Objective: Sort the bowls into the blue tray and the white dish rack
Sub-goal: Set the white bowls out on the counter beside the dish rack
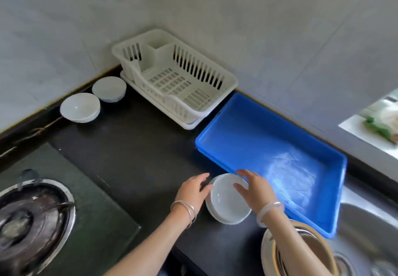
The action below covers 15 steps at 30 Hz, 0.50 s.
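A stack of shallow white bowls (226,202) rests on the black counter beside the blue tray (258,129). My left hand (193,191) touches the stack's left rim and my right hand (254,189) lies over its right rim, fingers spread. The blue tray holds nothing. The white dish rack (215,75) stands in the corner with no dishes in it. Two deeper white bowls stand at the far left: one upright (80,107), one (109,89) just behind it next to the rack.
A gas burner (28,222) on a glass hob fills the lower left. A steel sink (366,232) lies at the lower right, with a round strainer or pot (271,252) under my right forearm. Tiled walls meet behind the rack.
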{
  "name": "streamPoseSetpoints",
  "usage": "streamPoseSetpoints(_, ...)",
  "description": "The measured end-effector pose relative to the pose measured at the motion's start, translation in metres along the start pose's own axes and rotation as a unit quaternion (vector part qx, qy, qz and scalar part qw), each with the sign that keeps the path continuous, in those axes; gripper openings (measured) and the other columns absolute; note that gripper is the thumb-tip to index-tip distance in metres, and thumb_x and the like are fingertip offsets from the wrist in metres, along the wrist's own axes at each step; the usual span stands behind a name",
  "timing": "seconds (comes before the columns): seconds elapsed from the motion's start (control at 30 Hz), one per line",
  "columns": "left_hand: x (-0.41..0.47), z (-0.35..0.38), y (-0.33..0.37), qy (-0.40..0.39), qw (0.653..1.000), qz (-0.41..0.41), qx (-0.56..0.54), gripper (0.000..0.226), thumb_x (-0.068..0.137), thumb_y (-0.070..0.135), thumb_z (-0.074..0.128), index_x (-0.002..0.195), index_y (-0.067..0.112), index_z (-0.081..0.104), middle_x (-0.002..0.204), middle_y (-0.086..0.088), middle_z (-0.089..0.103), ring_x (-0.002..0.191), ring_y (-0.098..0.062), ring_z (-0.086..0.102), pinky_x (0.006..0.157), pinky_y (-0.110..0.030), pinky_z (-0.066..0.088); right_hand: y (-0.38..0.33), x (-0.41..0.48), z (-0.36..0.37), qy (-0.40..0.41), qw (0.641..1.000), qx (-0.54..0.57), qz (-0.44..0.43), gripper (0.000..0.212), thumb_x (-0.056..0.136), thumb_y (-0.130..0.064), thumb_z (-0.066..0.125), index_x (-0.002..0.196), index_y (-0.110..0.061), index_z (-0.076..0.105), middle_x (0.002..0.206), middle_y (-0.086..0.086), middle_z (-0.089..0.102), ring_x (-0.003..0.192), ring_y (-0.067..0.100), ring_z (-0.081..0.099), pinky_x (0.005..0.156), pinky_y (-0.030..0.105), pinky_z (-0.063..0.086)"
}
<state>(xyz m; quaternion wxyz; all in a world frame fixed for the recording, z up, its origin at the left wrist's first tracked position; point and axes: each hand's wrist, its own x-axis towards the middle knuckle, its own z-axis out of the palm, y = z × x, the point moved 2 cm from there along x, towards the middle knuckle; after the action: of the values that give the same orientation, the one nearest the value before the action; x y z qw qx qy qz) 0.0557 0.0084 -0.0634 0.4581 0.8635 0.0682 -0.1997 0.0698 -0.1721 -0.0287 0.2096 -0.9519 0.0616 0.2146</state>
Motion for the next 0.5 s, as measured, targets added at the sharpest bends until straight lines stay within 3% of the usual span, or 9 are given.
streamPoseSetpoints(0.1, -0.008, 0.018, 0.002, 0.004, 1.000, 0.007, 0.023, 0.040, 0.090, 0.035, 0.051, 0.129, 0.025, 0.051, 0.126, 0.004, 0.056, 0.110, -0.013, 0.055, 0.096, -0.028, 0.046, 0.025, -0.015, 0.011, 0.030, 0.998, 0.023, 0.041, 0.039, 0.085, -0.023, 0.060, 0.124, -0.023, 0.054, 0.116, 0.003, 0.064, 0.103, 0.024, 0.059, 0.081, 0.027, 0.041)
streamPoseSetpoints(0.2, -0.010, 0.022, 0.001, 0.017, 0.999, 0.006, 0.029, 0.040, 0.089, 0.034, 0.053, 0.129, 0.027, 0.051, 0.123, 0.003, 0.055, 0.107, -0.014, 0.055, 0.090, -0.025, 0.043, 0.033, -0.021, 0.015, 0.073, 0.994, 0.051, 0.065, 0.017, 0.084, -0.018, 0.060, 0.101, -0.017, 0.060, 0.101, 0.004, 0.067, 0.087, 0.023, 0.057, 0.067, 0.024, 0.033)
streamPoseSetpoints(0.27, -0.011, 0.022, 0.001, 0.021, 0.999, 0.006, 0.034, 0.041, 0.090, 0.034, 0.053, 0.130, 0.027, 0.050, 0.123, 0.002, 0.054, 0.106, -0.014, 0.055, 0.090, -0.026, 0.044, 0.031, -0.021, 0.013, 0.083, 0.992, 0.049, 0.077, 0.005, 0.086, -0.019, 0.057, 0.087, -0.017, 0.053, 0.096, 0.006, 0.066, 0.083, 0.025, 0.055, 0.065, 0.025, 0.030)
streamPoseSetpoints(0.5, -0.012, 0.023, -0.002, 0.048, 0.999, 0.003, 0.005, 0.034, 0.096, 0.031, 0.041, 0.127, 0.025, 0.054, 0.125, -0.001, 0.054, 0.097, -0.006, 0.047, 0.087, -0.021, 0.038, 0.021, -0.020, 0.009, 0.087, 0.992, -0.017, 0.090, 0.018, 0.095, -0.019, 0.042, 0.105, -0.006, 0.049, 0.100, 0.016, 0.066, 0.092, 0.037, 0.060, 0.065, 0.029, 0.036)
